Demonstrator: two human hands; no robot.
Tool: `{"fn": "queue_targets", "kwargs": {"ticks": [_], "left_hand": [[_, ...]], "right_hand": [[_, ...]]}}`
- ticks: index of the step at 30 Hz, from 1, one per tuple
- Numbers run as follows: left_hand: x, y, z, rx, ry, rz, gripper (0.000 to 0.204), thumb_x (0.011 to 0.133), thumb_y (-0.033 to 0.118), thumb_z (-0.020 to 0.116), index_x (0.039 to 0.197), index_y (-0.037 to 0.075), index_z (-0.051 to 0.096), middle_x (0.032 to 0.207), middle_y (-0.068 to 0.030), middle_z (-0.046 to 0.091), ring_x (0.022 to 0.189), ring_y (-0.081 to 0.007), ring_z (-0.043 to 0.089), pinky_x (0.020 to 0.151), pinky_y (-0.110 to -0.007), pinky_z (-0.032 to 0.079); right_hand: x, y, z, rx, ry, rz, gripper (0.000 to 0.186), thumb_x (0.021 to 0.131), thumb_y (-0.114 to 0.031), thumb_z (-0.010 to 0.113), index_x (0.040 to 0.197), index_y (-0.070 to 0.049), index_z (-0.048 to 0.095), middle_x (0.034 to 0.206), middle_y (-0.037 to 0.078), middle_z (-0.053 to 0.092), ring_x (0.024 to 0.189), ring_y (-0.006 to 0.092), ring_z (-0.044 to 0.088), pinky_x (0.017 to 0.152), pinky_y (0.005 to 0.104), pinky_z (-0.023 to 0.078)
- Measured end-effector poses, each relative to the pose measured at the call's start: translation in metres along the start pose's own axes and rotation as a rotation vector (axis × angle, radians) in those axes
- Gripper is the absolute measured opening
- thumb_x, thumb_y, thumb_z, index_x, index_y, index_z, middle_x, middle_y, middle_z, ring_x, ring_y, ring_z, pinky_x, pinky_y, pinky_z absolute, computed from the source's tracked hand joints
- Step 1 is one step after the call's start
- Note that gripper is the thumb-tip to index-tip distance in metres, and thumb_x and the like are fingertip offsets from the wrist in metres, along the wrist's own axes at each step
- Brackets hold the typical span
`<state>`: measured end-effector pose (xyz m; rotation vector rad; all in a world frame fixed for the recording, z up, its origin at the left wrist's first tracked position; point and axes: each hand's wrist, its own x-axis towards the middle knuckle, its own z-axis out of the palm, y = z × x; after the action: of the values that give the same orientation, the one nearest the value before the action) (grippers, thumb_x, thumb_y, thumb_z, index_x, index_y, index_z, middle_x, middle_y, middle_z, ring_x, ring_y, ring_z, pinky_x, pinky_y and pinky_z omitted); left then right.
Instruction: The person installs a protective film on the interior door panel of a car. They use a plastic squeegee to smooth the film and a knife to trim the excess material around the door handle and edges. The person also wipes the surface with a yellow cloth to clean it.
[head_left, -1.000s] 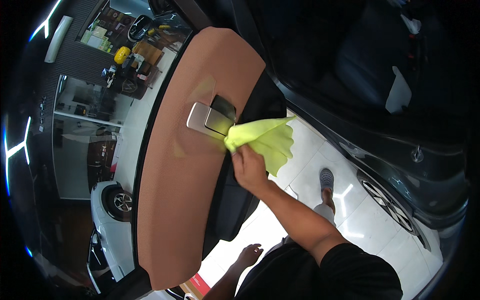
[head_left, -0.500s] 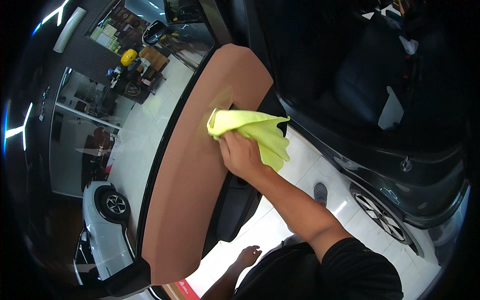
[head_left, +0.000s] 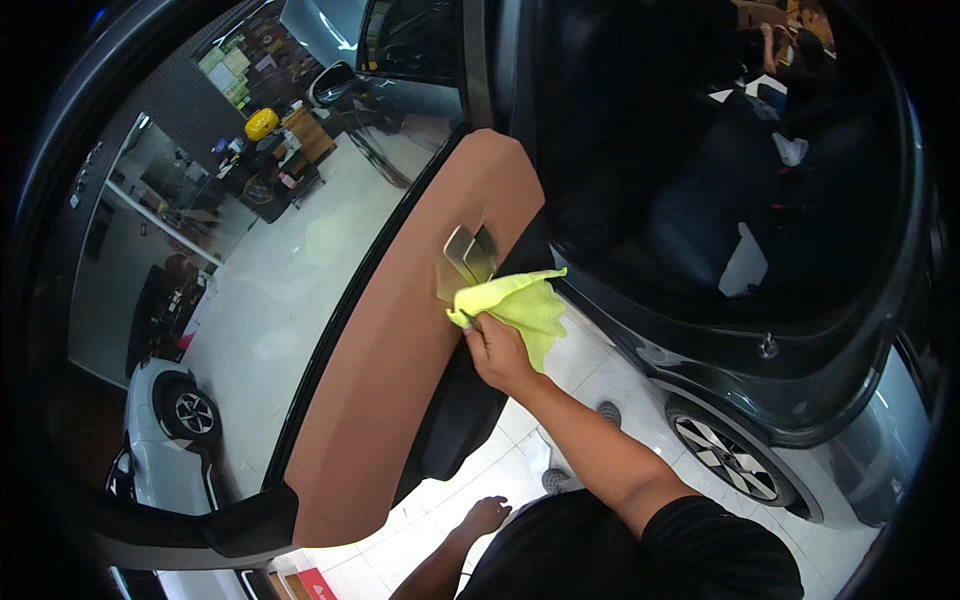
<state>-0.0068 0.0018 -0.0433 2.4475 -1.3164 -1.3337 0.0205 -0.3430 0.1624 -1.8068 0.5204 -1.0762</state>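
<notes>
My right hand [head_left: 503, 352] is closed on a yellow-green cloth [head_left: 522, 306], whose loose end hangs out to the right. The hand and cloth are at the edge of a brown-covered car door panel [head_left: 370, 390], just below the shiny metallic inner door handle [head_left: 461, 247]. The cloth hides the lower end of the handle's recess. My left hand [head_left: 487, 514] hangs low beside my body, away from the door, with its fingers loosely apart and nothing seen in them.
The door window [head_left: 270, 300] is on the left, with a white car [head_left: 165, 430] and a cluttered work cart [head_left: 265, 175] visible through it. To the right are the dark car seat [head_left: 690, 220], the door sill and a rear wheel [head_left: 725, 455]. My feet stand on white tiles [head_left: 430, 500].
My right hand and the cloth have shifted down and slightly right, uncovering the metallic handle. The whole view has shifted, and a person's arm now shows through the car at the upper right.
</notes>
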Motion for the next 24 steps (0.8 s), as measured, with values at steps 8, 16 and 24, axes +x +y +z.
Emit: {"fn": "queue_targets", "kwargs": {"ticks": [8,16,24], "left_hand": [[0.022,0.081,-0.037,-0.282,0.277,0.151,0.03,0.093,0.023,0.065,0.114,0.003,0.068,0.099,-0.0194,0.069,0.089,-0.0313,0.069,0.079,-0.04,0.055],[0.004,0.166,-0.172,-0.019,1.048,0.278,0.02,0.09,0.009,0.063,0.107,0.0,0.068,0.1,-0.0165,0.066,0.092,-0.0348,0.064,0.083,-0.041,0.051],[0.05,0.176,-0.226,0.623,0.646,-0.076,0.054,0.096,0.034,0.055,0.139,0.002,0.05,0.143,-0.0194,0.046,0.132,-0.0342,0.042,0.111,-0.045,0.033]], "right_hand": [[-0.013,0.12,-0.142,0.065,0.362,0.306,0.012,0.098,-0.016,0.058,0.098,-0.005,0.061,0.071,-0.002,0.054,0.06,0.0066,0.049,0.054,0.0274,0.041],[0.136,0.113,-0.371,-0.074,0.651,0.173,0.026,0.102,-0.022,0.054,0.11,0.001,0.063,0.091,0.009,0.065,0.083,0.017,0.059,0.076,0.0335,0.047],[0.205,0.186,-0.483,-0.883,0.361,0.199,0.029,0.1,-0.022,0.052,0.114,0.003,0.06,0.095,0.026,0.066,0.089,0.0443,0.065,0.078,0.0483,0.049]]}}
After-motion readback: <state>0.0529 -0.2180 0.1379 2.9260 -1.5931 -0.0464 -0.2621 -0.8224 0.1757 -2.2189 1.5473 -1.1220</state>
